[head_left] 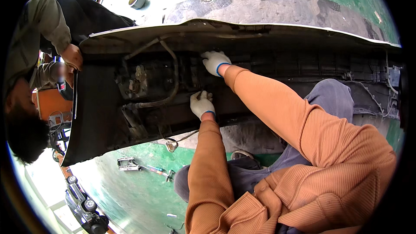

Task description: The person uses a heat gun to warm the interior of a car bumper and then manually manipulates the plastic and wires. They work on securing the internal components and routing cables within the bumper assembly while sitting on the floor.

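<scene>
White-gloved left hand and right hand work over black panel, grip unclear; best spare the hose left of them.

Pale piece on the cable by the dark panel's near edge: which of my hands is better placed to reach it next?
Probably your left hand: it is nearer the pale piece, whereas your right hand is farther across the dark panel.
</scene>
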Motion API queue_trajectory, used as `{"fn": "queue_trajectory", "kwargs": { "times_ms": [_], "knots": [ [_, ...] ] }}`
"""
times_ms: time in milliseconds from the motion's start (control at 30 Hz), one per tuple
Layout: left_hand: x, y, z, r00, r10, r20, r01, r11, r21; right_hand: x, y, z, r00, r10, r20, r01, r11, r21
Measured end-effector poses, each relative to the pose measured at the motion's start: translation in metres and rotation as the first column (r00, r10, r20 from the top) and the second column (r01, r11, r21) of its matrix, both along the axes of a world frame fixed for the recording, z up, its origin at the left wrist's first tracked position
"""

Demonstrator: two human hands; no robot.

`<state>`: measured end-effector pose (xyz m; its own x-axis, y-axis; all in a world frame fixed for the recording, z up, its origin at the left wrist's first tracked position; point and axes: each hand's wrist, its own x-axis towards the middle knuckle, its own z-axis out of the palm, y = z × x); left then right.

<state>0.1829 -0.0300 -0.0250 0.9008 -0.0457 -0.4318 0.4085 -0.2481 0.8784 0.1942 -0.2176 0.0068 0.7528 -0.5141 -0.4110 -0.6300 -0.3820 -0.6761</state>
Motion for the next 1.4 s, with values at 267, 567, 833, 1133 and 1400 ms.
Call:
{"fn": "queue_trajectory", "kwargs": {
  "times_ms": [267, 567, 833, 1133, 1400],
  "knots": [
    [0.000, -0.003, -0.005, 0.999, -0.001, 0.040, 0.002, 1.000, -0.016, 0.002, -0.006, 0.000, 1.000, 0.022, -0.007, -0.022, 0.998, 0.055],
    [-0.004, -0.010, 0.000, 0.999, 0.013, 0.040, -0.015, 0.999, 0.051, 0.002, -0.004, 0.003, 0.999, 0.046, -0.029, -0.045, 0.999, 0.023],
    [-0.004, -0.011, -0.014, 0.992, 0.071, 0.100, -0.077, 0.996, 0.050, -0.004, -0.008, -0.002, 0.998, 0.058, 0.028, -0.059, 0.996, 0.069],
    [0.016, 0.011, -0.004, 0.986, -0.164, 0.036, 0.163, 0.986, 0.045, -0.001, -0.006, -0.001, 1.000, 0.006, -0.009, -0.006, 0.995, 0.096],
    [0.016, 0.003, -0.002, 0.990, -0.134, 0.034, 0.133, 0.990, 0.045, -0.001, -0.006, 0.003, 1.000, 0.008, -0.017, -0.006, 0.996, 0.090]
  ]
}}
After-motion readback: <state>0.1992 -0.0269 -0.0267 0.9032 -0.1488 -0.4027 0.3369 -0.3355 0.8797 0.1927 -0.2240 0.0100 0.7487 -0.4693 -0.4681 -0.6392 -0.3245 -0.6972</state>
